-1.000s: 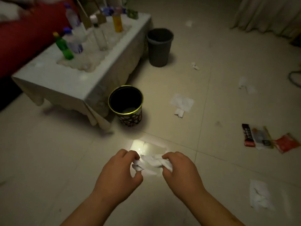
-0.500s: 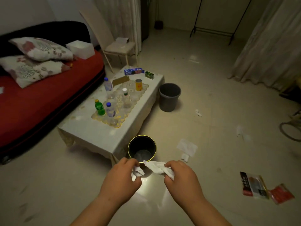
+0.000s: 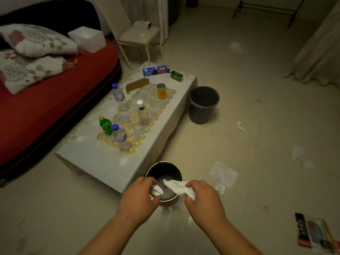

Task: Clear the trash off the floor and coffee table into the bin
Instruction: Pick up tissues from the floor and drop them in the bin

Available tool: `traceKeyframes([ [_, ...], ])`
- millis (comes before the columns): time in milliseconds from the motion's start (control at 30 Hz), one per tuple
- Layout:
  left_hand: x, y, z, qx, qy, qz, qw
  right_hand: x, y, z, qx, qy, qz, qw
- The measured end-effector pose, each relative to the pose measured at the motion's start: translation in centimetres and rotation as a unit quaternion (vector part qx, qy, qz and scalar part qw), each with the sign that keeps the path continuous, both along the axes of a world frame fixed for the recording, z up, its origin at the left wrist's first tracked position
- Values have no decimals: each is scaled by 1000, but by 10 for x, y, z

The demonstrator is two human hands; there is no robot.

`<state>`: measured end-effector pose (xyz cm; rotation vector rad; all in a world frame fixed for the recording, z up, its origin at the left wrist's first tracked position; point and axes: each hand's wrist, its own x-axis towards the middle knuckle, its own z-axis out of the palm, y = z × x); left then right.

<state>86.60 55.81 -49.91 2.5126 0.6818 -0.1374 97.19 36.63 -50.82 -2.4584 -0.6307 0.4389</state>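
My left hand (image 3: 138, 197) pinches a small crumpled piece of white paper (image 3: 156, 190). My right hand (image 3: 203, 199) grips a larger white tissue (image 3: 179, 186). Both pieces hang over the mouth of a small black bin with a gold rim (image 3: 163, 167) that stands on the floor at the near corner of the coffee table (image 3: 103, 162). White paper lies inside the bin. On the floor lie more scraps: a flat tissue (image 3: 223, 174), a small scrap (image 3: 241, 126), another scrap (image 3: 297, 153) and snack wrappers (image 3: 314, 232).
A grey bucket (image 3: 204, 104) stands by the table's far end. Several bottles, a yellow can (image 3: 161, 91) and two boxes stand on the table. A red sofa (image 3: 46, 103) with pillows runs along the left; a chair (image 3: 139, 36) is behind the table.
The view has lifted from the floor to the room. Both hands, holding the paper, have moved forward from over the bare floor to above the small black bin.
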Motion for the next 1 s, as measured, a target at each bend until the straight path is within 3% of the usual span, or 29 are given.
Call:
traceKeyframes([
  [667,107,96,-317,-10,142,-92,986,66,104,-321,-44,115,-15,992],
  [833,102,96,-317,9,162,-110,981,62,92,-324,-55,127,-20,990],
  [1000,113,91,-239,71,147,-147,975,70,78,-250,-100,123,-17,987],
])
